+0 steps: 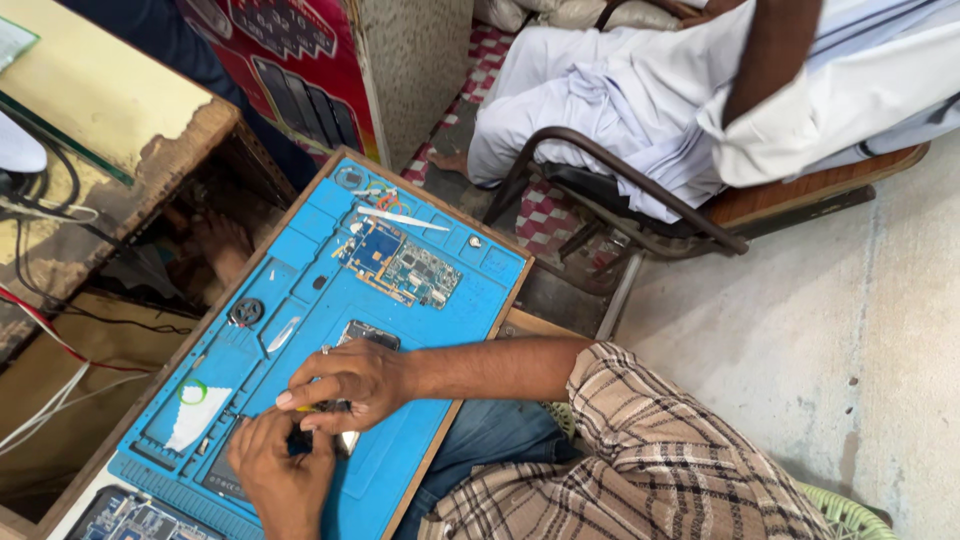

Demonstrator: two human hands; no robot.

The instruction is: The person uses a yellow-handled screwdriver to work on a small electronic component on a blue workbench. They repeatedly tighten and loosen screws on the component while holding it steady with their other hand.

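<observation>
A dark phone [366, 334] lies open on a blue repair mat [300, 270], mostly covered by my hands. My right hand [350, 381] reaches in from the right and rests on top of the phone, fingers pinched on a small yellowish tool [311, 408]. My left hand [282, 468] comes up from the bottom edge and grips the phone's near end, its fingers meeting those of the right hand. What lies under the fingers is hidden.
Farther up the mat lie a blue-green circuit board [400, 266], a white pry tool [402, 218], a round black part [245, 312] and a white scrap [200, 414]. Another board [130, 520] sits bottom left. A person in white sits on a chair [620, 180] upper right. Wires [50, 330] hang left.
</observation>
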